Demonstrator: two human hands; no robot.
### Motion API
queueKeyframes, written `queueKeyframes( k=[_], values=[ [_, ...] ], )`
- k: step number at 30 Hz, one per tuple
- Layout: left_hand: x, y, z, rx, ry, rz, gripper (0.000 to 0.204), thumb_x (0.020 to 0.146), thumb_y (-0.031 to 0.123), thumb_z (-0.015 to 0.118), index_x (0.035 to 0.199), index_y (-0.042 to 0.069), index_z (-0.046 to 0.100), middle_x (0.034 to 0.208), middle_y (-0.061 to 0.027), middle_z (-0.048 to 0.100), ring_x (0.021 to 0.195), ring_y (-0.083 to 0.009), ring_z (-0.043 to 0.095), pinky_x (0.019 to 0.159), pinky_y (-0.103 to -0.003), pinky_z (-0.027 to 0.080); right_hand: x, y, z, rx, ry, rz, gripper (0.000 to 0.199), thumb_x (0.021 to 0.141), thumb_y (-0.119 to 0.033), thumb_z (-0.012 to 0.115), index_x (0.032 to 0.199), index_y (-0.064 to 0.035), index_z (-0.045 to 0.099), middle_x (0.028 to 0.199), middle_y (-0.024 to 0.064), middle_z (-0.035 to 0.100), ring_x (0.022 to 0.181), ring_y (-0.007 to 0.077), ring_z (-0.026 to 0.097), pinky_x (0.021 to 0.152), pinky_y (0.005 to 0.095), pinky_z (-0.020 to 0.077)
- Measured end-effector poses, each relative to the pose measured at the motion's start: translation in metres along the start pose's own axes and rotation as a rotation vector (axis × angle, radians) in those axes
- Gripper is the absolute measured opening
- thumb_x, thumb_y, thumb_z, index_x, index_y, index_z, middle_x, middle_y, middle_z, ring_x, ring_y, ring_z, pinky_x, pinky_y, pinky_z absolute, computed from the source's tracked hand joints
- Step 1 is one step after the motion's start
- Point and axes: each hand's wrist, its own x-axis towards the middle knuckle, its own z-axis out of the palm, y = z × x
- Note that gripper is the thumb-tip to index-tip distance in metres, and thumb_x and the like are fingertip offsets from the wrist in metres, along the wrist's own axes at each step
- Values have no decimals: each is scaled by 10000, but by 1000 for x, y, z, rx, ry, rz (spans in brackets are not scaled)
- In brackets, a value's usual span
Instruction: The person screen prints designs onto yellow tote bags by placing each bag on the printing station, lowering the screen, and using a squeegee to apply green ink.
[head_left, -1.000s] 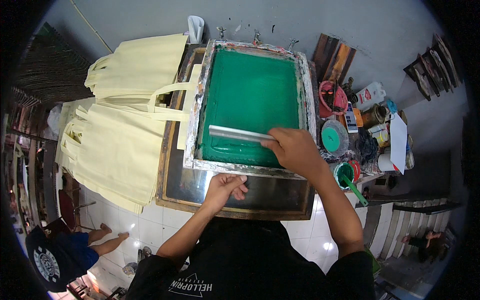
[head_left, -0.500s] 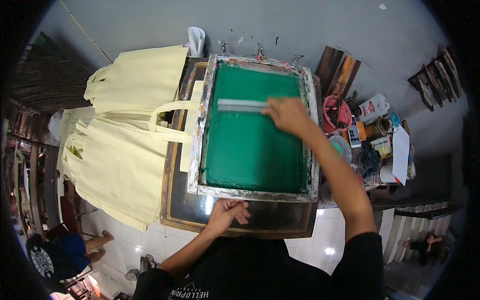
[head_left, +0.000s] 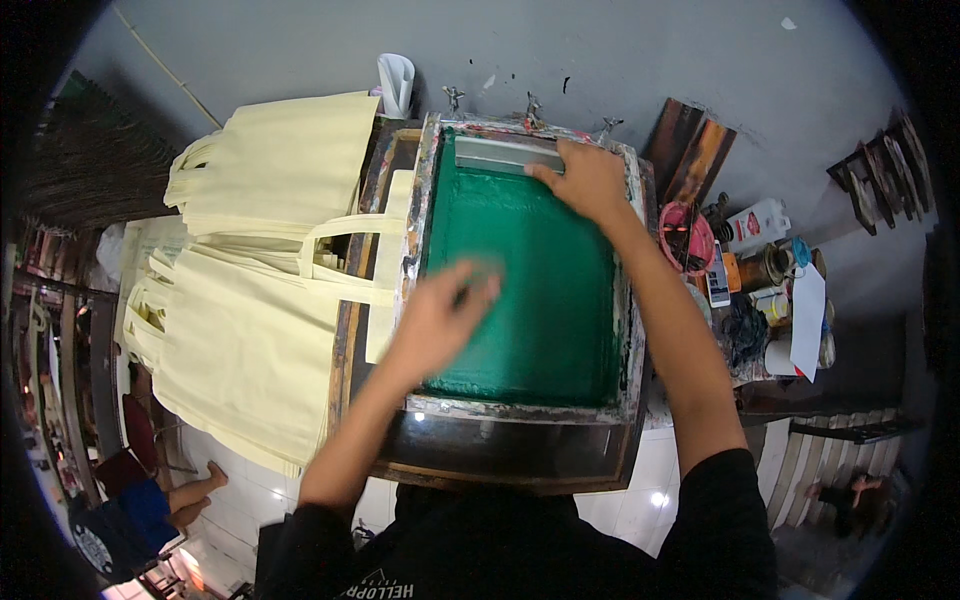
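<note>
Grey wall is faced by a bench where the squeegee (head_left: 505,155) is gripped by the right hand (head_left: 588,178) at the screen's (head_left: 540,290) far end; the left hand (head_left: 440,315) (blurred, fingers spread, holding nothing) hovers over green mesh, likely to steady it.

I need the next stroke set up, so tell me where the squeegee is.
In the head view, the squeegee lies at the far end of the green screen, under the right hand.
</note>
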Motion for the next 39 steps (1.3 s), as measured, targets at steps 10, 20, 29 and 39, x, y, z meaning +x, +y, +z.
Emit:
queueKeyframes(
  k=[10, 20, 29, 39],
  values=[
    [126, -37, -38, 534, 189, 369, 203, 872, 180, 726, 997, 21, 733, 916, -210, 701, 854, -417, 676, 790, -493, 527, -48, -21, -10, 54, 49, -62, 622, 844, -675, 660, 825, -54, 667, 817, 173, 721, 767, 378, 710, 643, 501, 533],
    [24, -28, -24, 569, 116, 256, 243, 886, 228, 750, 1009, 18, 740, 916, -185, 713, 839, -377, 687, 749, -444, 520, -138, -52, -23, 152, 55, -117, 573, 834, -613, 704, 772, -51, 616, 739, 147, 668, 708, 373, 677, 615, 492, 512],
    [-99, -23, 4, 540, 102, 247, 134, 865, 142, 759, 926, 23, 745, 887, -139, 707, 829, -337, 677, 733, -410, 529, -253, -97, -41, 147, 110, -138, 477, 834, -540, 732, 777, -92, 581, 729, 68, 597, 672, 274, 623, 581, 398, 484],
    [-138, -76, -5, 606, 321, 532, 1169, 648, 365, 944, 1578, 99, 288, 1531, -235, 457, 1428, -407, 435, 1192, -599, 242, -273, -93, -66, 289, 219, -197, 220, 773, -263, 773, 842, -111, 631, 861, 44, 631, 813, 252, 642, 670, 385, 505]
  ],
)
